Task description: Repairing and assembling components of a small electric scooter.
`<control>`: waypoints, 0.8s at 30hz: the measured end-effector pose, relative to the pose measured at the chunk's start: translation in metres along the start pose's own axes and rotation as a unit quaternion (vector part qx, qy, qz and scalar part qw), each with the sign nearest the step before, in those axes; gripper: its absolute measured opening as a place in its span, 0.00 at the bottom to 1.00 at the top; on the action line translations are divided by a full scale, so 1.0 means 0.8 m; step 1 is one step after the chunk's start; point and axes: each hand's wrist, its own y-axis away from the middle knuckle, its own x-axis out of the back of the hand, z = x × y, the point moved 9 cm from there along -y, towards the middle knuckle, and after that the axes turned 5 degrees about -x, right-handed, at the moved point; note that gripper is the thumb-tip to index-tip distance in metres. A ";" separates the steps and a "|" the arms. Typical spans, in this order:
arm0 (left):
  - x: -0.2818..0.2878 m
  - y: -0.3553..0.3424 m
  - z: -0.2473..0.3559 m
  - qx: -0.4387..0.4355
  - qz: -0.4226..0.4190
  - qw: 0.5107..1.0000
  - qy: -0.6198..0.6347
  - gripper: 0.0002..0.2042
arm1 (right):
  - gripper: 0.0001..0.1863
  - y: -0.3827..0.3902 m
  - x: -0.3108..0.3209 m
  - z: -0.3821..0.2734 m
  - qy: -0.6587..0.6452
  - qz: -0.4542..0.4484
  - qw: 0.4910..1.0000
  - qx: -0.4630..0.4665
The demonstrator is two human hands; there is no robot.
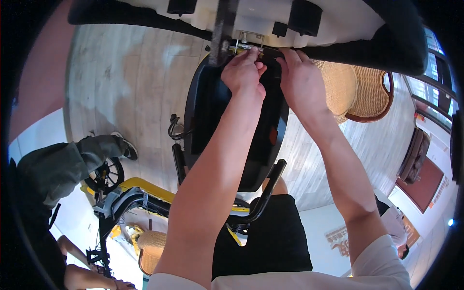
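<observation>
My left hand (244, 72) reaches up to a small silver metal fitting (246, 47), its fingers bent and closed at it. Exactly what lies between those fingertips is hidden. Beside it, my right hand (303, 82) curls its fingers over the dark edge just right of the fitting; what they pinch is out of sight. The fitting sits where a raised panel (263, 19), pale underneath with black rubber-like stops (305, 18), meets a long black tub-shaped body (263, 135). A grey upright bar (223, 34) stands just left of my left hand.
Black curved tubular bars (273, 181) flank the tub's near end, by a yellow vehicle frame (145, 186) with a wheel (108, 174). A person in dark trousers (72, 164) is at left. A wicker chair (365, 89) stands at right on the pale plank floor (135, 72).
</observation>
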 end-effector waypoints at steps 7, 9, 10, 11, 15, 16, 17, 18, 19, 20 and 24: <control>0.016 0.003 0.027 -0.123 -0.019 0.985 -0.122 0.07 | 0.09 0.005 -0.006 0.025 -0.080 0.076 0.993 -0.033; 0.025 0.005 0.021 -0.104 -0.030 0.985 -0.132 0.06 | 0.09 0.009 -0.007 0.029 -0.081 0.084 0.991 -0.059; 0.025 0.007 0.020 -0.113 -0.048 0.982 -0.145 0.07 | 0.09 0.011 -0.008 0.030 -0.081 0.088 0.991 -0.067; 0.021 0.008 0.020 -0.121 -0.066 0.978 -0.157 0.09 | 0.09 0.014 -0.010 0.031 -0.081 0.089 0.990 -0.068; 0.016 0.001 0.018 -0.085 -0.071 0.990 -0.088 0.10 | 0.10 0.022 -0.002 0.009 -0.121 0.117 0.986 0.000; 0.019 -0.003 0.015 -0.058 -0.064 0.994 -0.064 0.10 | 0.11 0.024 0.001 -0.005 -0.150 0.113 0.982 0.035; 0.023 -0.007 0.011 -0.032 -0.056 0.997 -0.040 0.10 | 0.11 0.023 0.004 -0.015 -0.145 0.107 0.982 0.049; 0.021 -0.008 0.016 -0.044 -0.060 0.996 -0.047 0.11 | 0.11 0.019 0.007 -0.022 -0.132 0.092 0.986 0.048; 0.022 -0.007 0.019 -0.043 -0.059 0.996 -0.047 0.11 | 0.10 0.016 0.008 -0.028 -0.118 0.076 0.989 0.048; 0.023 -0.006 0.015 -0.013 -0.063 0.998 -0.022 0.11 | 0.10 0.013 0.011 -0.029 -0.118 0.075 0.989 0.048; 0.011 -0.006 0.015 0.022 -0.068 0.997 0.010 0.11 | 0.09 0.000 0.006 -0.036 -0.099 0.044 0.993 0.042</control>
